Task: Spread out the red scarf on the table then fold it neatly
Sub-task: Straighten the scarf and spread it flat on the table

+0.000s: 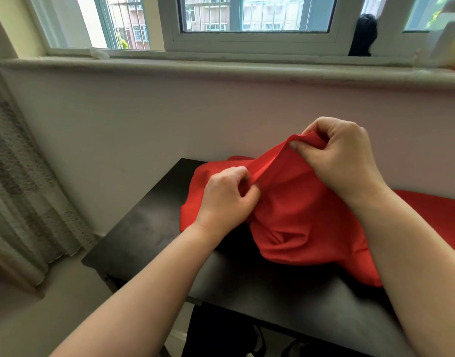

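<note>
Both hands pinch the red scarf [298, 215] along one folded edge lifted above the dark tabletop [144, 228], the left hand [226, 199] lower, the right hand [339, 153] higher, while the rest lies bunched toward the tabletop's far right side.

Daylight's all coming from the window [254, 14] straight ahead, and the panes are blown out nearly white up top. The wall [144, 119] under it sits in soft, even shade. My black table [144, 228] has a dull grey sheen, with a darker patch under my left hand [226, 199] and the red scarf [298, 215]. The wide lens bows the windowsill [221, 67] and stretches the corners. The top right looks smeared, maybe blur, hard to say.
</note>
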The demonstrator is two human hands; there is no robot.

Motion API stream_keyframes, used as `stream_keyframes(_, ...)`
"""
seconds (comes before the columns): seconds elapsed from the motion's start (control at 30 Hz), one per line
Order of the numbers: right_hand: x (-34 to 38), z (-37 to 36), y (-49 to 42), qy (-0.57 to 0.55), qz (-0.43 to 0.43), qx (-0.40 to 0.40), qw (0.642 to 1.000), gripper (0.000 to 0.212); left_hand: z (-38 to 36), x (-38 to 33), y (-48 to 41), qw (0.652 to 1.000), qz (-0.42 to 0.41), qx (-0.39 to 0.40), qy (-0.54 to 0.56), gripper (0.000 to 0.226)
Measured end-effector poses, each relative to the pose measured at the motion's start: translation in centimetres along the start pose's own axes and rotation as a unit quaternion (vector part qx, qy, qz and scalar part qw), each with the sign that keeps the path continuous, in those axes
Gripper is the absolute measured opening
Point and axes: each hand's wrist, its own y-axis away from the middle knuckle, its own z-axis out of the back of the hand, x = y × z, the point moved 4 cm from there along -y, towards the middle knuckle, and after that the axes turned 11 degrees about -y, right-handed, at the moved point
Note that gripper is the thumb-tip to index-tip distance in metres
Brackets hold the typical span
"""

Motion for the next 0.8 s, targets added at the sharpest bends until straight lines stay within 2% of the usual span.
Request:
stream_keyframes(0.17, 0.6, -0.8, 0.7, -0.010, 0.015, -0.009, 1.000, 0.019, 0.5, 1.2, 0.1, 0.995, 0.066, -0.028, -0.070, 0.021)
stream_keyframes(0.3, 0.5, -1.0, 0.9, -0.010, 0.013, 0.005, 1.000, 0.018, 1.6, 1.6, -0.8, 0.992, 0.109, -0.057, 0.006, 0.025)
stream_keyframes(0.47, 0.1, -1.0, 0.9, 0.031, -0.012, 0.033, 0.999, 0.015, 3.5, 0.9, -2.2, 0.992, 0.062, -0.083, 0.065, 0.027)
stream_keyframes(0.67, 0.5, -0.3, 0.0, 0.040, -0.028, 0.029, 0.998, 0.011, 4.7, 1.6, -3.7, 0.997, 0.036, -0.067, 0.019, 0.013)
stream_keyframes(0.8, 1.3, -0.4, -0.3, 0.042, -0.008, 0.019, 0.999, 0.017, 4.7, 2.3, -4.5, 0.996, 0.041, -0.042, -0.065, 0.016)
